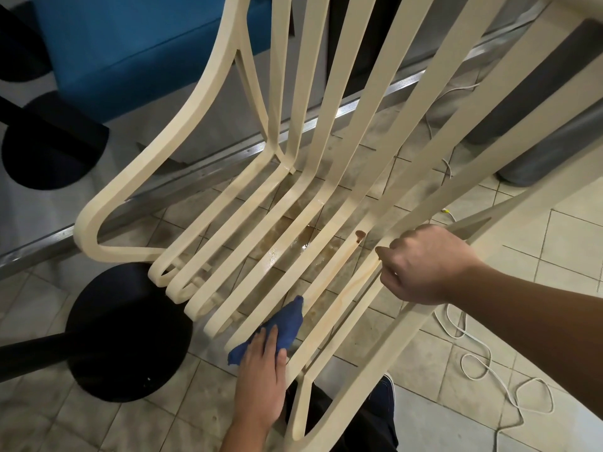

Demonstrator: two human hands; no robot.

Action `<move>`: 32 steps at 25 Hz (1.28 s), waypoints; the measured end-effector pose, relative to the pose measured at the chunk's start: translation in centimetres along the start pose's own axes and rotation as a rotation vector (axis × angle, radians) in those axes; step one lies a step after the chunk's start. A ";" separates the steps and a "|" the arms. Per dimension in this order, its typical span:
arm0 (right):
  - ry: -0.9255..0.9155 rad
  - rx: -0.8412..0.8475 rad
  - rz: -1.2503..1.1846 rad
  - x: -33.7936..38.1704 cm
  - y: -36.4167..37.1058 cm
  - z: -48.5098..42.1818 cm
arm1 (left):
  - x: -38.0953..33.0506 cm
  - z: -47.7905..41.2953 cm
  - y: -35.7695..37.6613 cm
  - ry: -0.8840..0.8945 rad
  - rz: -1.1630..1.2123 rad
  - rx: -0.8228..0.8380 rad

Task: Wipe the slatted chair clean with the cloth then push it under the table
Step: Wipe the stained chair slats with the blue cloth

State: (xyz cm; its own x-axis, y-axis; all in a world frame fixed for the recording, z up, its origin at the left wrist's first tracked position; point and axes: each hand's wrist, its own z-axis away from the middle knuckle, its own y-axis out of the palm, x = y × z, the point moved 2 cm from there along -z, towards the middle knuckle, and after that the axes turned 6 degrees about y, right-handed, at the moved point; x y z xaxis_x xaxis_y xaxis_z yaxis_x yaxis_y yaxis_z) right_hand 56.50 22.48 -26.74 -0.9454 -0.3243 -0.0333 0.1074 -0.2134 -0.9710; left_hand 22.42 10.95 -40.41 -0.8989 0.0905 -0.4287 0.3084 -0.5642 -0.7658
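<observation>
No legible text, label, brand name, number or sign stands on the slatted chair (301,93), nor on any surface beside or below it.

Cream slatted chair (261,230) with brown stain (360,236), blue cloth (284,327), beige tiled floor (571,230).
</observation>
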 end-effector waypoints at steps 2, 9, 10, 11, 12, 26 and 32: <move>-0.001 0.006 0.002 -0.1 0.0 -0.1 | -0.1 -0.8 0.1 0.009 -0.140 -0.011; -0.005 0.003 -0.017 -0.1 0.2 0.0 | -0.3 -3.2 1.3 0.243 -0.327 0.006; -0.007 0.003 -0.018 -0.1 0.1 0.0 | -0.5 -3.7 1.3 0.254 -0.336 0.019; -0.009 0.003 -0.019 0.0 0.1 -0.1 | -0.7 -4.1 1.2 0.276 -0.330 0.020; -0.010 0.002 -0.019 0.0 0.0 -0.1 | -1.1 -4.7 0.9 0.303 -0.320 0.018; -0.017 -0.007 0.001 -0.1 0.2 0.1 | -12.7 -17.7 0.9 0.306 -0.278 0.117; -0.016 0.026 0.019 -0.1 0.1 0.1 | -13.1 -17.9 1.1 0.291 -0.277 0.078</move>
State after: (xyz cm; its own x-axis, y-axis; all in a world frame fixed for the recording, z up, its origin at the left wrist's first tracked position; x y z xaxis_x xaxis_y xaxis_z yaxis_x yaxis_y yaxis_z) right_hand 56.64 22.37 -26.83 -0.9381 -0.3431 -0.0481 0.1339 -0.2311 -0.9637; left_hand 40.09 23.82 -44.17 -0.8154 0.4699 -0.3380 0.0328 -0.5454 -0.8375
